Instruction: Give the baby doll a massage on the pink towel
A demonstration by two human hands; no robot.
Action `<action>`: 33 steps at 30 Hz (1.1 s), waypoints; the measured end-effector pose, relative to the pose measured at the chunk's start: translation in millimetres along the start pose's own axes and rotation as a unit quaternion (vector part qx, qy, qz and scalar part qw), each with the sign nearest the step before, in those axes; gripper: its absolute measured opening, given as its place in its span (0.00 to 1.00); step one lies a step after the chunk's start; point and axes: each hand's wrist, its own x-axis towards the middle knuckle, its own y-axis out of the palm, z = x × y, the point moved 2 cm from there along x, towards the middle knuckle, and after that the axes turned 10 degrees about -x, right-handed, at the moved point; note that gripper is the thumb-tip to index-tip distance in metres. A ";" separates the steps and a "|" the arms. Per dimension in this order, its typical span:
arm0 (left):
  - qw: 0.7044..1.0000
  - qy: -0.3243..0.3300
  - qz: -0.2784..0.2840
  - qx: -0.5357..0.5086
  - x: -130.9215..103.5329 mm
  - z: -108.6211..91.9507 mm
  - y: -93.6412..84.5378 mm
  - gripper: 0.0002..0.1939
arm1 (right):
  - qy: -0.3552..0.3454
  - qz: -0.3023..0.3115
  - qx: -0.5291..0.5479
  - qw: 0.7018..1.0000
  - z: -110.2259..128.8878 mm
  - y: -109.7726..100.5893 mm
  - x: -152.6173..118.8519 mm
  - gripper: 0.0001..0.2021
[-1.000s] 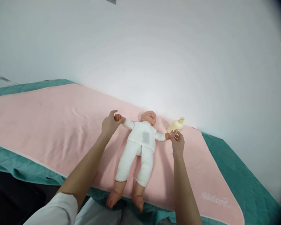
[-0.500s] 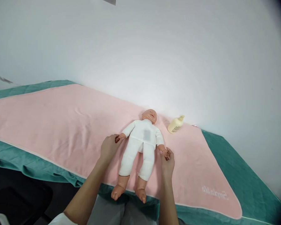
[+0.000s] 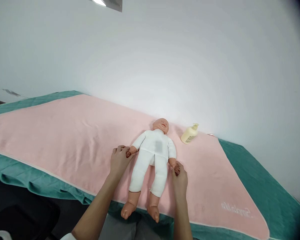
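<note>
A baby doll [image 3: 153,150] with a white cloth body lies on its back on a pink blanket [image 3: 72,133], head toward the wall and feet at the front edge. My left hand [image 3: 120,160] is closed around the doll's hand on the left side. On the other side, my right hand [image 3: 180,175] grips the doll's other hand between thumb and fingers. Both doll arms are spread a little from its body. Beyond the doll's arm on the right, a pale yellow pump bottle [image 3: 189,134] lies tilted on the blanket.
Under the blanket is a green quilted cover [image 3: 255,170] that hangs over the front edge. A white wall [image 3: 177,66] runs along the back. At the lower left stands a dark chair [image 3: 25,216].
The view has shifted slightly, so everything sits a little lower and to the right. Both hands keep hold of the doll's hands, with the right one slightly closer to its body.
</note>
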 end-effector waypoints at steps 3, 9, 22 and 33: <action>1.000 -0.010 0.019 -0.009 3.8 -2.8 -5.5 0.15 | 0.020 -0.003 0.026 0.999 -2.6 -9.6 7.7 0.25; 0.984 -0.103 0.010 -0.143 37.9 -2.9 -27.6 0.20 | 0.029 -0.052 0.132 0.989 -2.6 -34.4 60.3 0.31; 0.874 -0.061 -0.032 -0.481 193.6 -49.0 19.4 0.29 | -0.002 0.022 0.380 0.925 59.5 0.1 232.8 0.15; 0.888 -0.177 0.065 -0.420 247.1 -30.4 93.7 0.16 | 0.072 0.112 0.411 0.902 40.0 47.4 257.1 0.09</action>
